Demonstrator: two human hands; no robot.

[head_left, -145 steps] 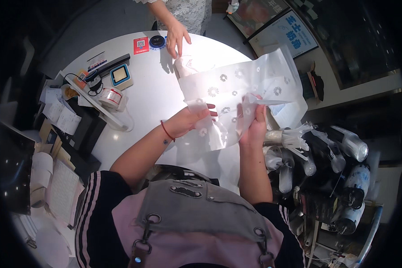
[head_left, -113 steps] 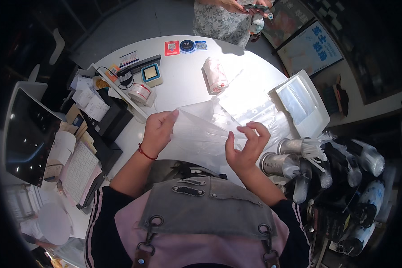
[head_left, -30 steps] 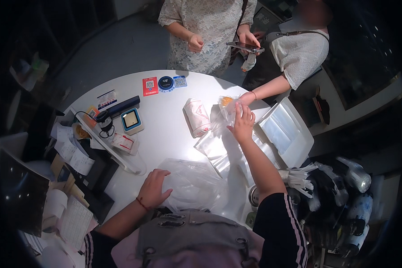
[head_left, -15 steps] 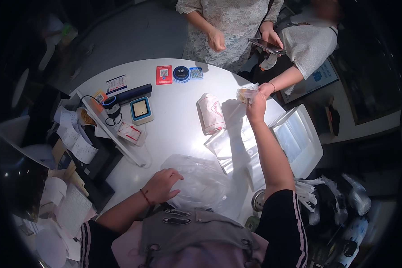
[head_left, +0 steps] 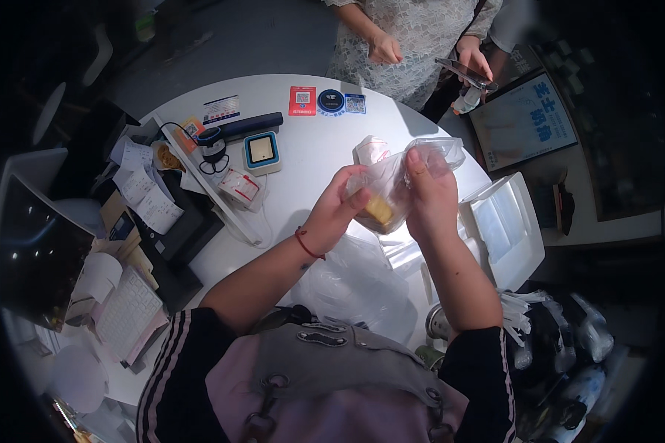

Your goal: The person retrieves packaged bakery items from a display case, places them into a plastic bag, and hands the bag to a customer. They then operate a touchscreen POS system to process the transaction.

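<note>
Both my hands hold a small clear plastic bag (head_left: 397, 175) above the round white counter. A yellow piece, perhaps food, (head_left: 379, 211) shows through its lower part. My left hand (head_left: 336, 214) grips the bag's left side, fingers round the yellow piece. On the other side, my right hand (head_left: 432, 196) pinches the bag's upper part between thumb and fingers. Behind the bag stands a white paper-wrapped package (head_left: 371, 148) with red print, partly hidden. Below my forearms, a crumpled larger clear plastic bag (head_left: 355, 284) lies on the counter.
A person in white lace (head_left: 391, 44) stands across the counter (head_left: 310, 148), holding a phone (head_left: 465, 74). To the left are a small square device (head_left: 261, 150), a scanner (head_left: 212, 144), receipts (head_left: 148, 192) and a keyboard (head_left: 125, 303). A white tray (head_left: 506, 229) with clear bags sits right.
My right hand has drawn back from another person's hand at the far right, bringing the small bag. My left hand has risen from above the larger bag and now grips the small one.
</note>
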